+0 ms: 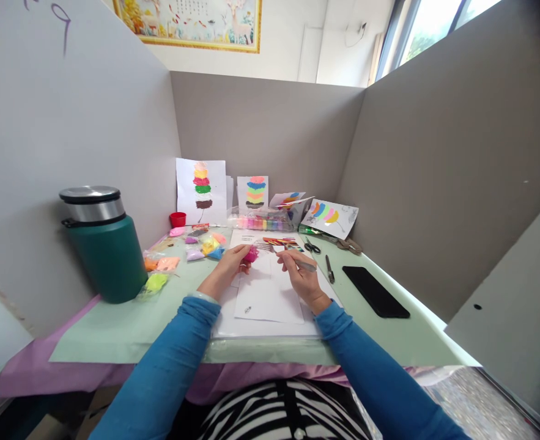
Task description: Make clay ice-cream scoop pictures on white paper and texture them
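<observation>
My left hand (233, 264) is closed round a lump of magenta modelling clay (251, 254), whose surface looks rough. In my right hand (298, 276) is a metal fork (305, 265). Its tines point left toward the clay, a little apart from it. Both hands are above a white sheet of paper (270, 299) that lies on a larger stack of white paper. The sheet bears a small dark mark near its lower left corner. Beyond the fork, a brightly striped picture (283, 243) lies at the top of the paper.
A green tumbler (109, 250) stands left, near several bags of coloured clay (210, 244) and a red cup (178, 219). To the right lie scissors (312, 245), a pen (329, 269) and a black phone (375, 291). Coloured artworks (200, 189) and a clay box (263, 221) line the back.
</observation>
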A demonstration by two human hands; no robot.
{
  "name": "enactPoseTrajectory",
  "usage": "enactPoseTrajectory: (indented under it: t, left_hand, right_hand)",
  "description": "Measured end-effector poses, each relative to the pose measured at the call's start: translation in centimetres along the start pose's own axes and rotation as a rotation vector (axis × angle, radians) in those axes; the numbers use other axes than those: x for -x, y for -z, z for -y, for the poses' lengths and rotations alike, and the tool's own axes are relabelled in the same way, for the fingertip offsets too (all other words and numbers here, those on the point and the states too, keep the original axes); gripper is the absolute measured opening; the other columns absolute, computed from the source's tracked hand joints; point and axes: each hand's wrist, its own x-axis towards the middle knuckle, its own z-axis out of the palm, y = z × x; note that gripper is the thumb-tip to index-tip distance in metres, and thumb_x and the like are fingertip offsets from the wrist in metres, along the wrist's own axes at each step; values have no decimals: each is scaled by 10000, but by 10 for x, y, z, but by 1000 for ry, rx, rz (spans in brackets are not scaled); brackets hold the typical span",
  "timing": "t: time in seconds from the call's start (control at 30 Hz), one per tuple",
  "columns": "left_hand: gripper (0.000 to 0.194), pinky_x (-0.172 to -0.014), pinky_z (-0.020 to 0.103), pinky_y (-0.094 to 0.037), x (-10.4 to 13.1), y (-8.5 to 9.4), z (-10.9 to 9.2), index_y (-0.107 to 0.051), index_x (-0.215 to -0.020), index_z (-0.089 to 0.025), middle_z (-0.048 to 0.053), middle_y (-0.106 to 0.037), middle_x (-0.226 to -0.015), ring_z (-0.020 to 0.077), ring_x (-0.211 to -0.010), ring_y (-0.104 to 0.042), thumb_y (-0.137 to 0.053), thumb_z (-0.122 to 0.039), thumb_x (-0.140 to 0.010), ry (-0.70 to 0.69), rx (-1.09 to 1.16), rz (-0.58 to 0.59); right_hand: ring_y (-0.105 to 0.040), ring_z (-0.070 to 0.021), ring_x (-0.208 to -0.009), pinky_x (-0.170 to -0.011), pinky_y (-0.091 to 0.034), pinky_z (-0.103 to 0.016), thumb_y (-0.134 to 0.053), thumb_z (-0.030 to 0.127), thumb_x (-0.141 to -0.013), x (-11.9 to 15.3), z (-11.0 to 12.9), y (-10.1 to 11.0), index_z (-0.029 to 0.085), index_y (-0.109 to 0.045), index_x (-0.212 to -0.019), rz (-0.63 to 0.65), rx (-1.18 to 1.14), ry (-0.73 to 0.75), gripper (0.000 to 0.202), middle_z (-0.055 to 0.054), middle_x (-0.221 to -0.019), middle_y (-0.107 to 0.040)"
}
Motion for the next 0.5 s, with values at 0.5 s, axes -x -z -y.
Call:
enactPoseTrajectory:
  t: [0.5]
  left_hand:
    - [316, -466, 222, -357, -2, 2, 2, -559, -752, -169, -11, -517, -670, 86, -513, -450, -644, -473, -758, -22, -30, -24]
  right_hand:
    - [-574, -124, -581, -585, -502, -288, -494, 339, -939, -1, 5, -1, 194, -691, -904, 91, -96, -4, 247, -38, -764, -655]
